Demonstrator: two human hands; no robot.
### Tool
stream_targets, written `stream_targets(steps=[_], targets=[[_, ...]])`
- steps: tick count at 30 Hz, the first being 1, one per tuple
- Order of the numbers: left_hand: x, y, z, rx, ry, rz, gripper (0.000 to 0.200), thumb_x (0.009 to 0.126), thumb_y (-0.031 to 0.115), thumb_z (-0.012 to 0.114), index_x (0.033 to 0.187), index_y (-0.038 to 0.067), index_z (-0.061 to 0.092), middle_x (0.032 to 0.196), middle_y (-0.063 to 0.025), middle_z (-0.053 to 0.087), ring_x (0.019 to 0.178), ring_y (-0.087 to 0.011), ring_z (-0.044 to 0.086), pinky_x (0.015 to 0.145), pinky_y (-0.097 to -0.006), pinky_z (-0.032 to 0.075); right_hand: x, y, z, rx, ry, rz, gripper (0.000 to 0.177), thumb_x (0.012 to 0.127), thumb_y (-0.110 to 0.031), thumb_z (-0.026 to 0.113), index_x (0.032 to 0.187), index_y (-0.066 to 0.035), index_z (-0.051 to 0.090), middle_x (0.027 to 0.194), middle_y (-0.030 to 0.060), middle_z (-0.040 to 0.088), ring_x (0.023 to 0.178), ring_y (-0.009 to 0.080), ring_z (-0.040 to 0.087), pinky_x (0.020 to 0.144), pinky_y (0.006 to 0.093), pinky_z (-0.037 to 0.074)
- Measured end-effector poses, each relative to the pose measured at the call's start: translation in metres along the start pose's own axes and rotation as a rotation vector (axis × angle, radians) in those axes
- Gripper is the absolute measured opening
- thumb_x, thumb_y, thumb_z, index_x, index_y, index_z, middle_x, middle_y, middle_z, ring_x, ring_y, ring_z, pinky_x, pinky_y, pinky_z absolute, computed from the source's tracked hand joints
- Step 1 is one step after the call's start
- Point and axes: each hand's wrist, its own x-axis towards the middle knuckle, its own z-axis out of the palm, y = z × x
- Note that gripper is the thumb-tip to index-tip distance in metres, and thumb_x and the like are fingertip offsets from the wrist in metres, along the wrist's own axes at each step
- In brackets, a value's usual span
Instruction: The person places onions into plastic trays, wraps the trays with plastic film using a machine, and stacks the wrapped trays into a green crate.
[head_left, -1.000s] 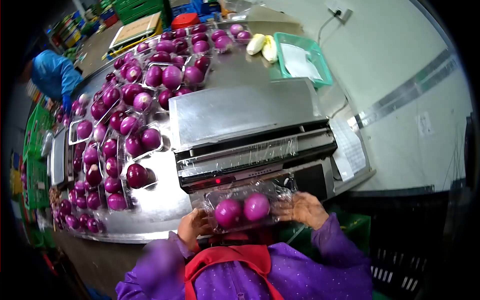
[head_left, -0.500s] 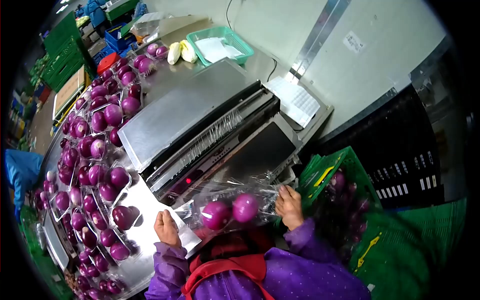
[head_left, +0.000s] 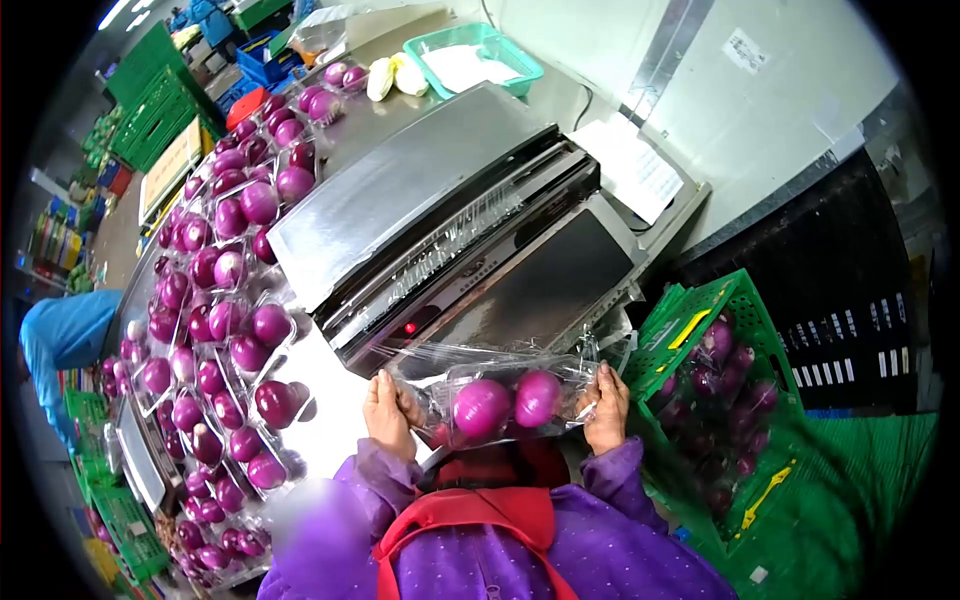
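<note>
Two red onions (head_left: 481, 407) sit side by side in a clear tray under plastic film (head_left: 455, 362), close to my body at the front of the wrapping machine (head_left: 535, 290). At the tray's left end, my left hand (head_left: 392, 415) is closed on the film. My right hand (head_left: 606, 408) is closed on the film at the right end. Part of the film still stretches from the tray toward the machine's front edge. My fingers hide the exact tray ends.
Many onions in clear trays (head_left: 258, 203) cover the table's left side. A green crate (head_left: 740, 300) of wrapped onions stands at my right. Behind the machine are a teal basket (head_left: 530, 75) and pale leafy heads (head_left: 380, 78). A co-worker's blue sleeve (head_left: 60, 340) shows at far left.
My left hand has come in from beside the tray and now grips the film at its left end. My right hand stays on the right end. The camera view has shifted.
</note>
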Motion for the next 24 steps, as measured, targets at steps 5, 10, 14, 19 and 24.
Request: stream_targets(steps=[5,10,14,19,24], targets=[[0.015,-0.003,0.013,0.216,0.033,0.343,0.029,0.094,0.031,0.048,0.071,0.014,0.043,0.053,0.0041,0.037,0.039,-0.0065,0.03,0.036,-0.0224,0.023,0.001,-0.01,0.011,-0.021,-0.058,-0.056,0.032,0.092,-0.028,0.051,0.066,-0.014,0.038,0.048,-0.0061,0.027,0.035,0.0041,0.023,0.032,0.0221,0.017],[0.041,-0.031,0.005,1.145,0.037,0.875,0.019,0.088,0.016,0.055,0.074,0.006,0.046,0.057,-0.0143,0.054,0.051,-0.0314,0.054,0.047,-0.0372,0.04,0.054,0.052,0.012,-0.23,0.034,-0.346,0.025,0.093,-0.025,0.051,0.072,-0.011,0.05,0.059,-0.0065,0.04,0.052,0.0034,0.036,0.046,0.0226,0.029],[0.036,-0.029,0.019,1.543,-0.003,0.806,0.018,0.086,0.024,0.056,0.082,0.008,0.047,0.065,-0.0168,0.059,0.063,-0.04,0.058,0.051,-0.0494,0.041,0.057,0.088,0.015,-0.059,-0.006,-0.147,0.026,0.092,-0.021,0.048,0.085,0.0,0.06,0.074,-0.0003,0.056,0.067,0.0099,0.049,0.062,0.0261,0.042],[0.009,-0.025,0.028,1.018,-0.26,0.509,0.021,0.086,0.022,0.059,0.075,0.004,0.056,0.061,-0.0078,0.055,0.053,-0.0153,0.052,0.05,-0.0335,0.041,0.013,0.098,-0.018,0.735,-0.653,0.743,0.028,0.09,-0.024,0.051,0.104,-0.001,0.056,0.094,0.0113,0.062,0.085,0.0219,0.06,0.074,0.0291,0.048],[-0.041,-0.009,-0.007,0.359,-0.976,-0.335,0.021,0.088,0.02,0.055,0.082,0.001,0.055,0.079,-0.0037,0.057,0.07,-0.0113,0.051,0.061,-0.0269,0.041,-0.042,0.065,-0.014,0.314,-0.699,0.703,0.023,0.089,-0.021,0.051,0.102,-0.002,0.055,0.091,0.0071,0.058,0.082,0.0173,0.056,0.074,0.0288,0.046]])
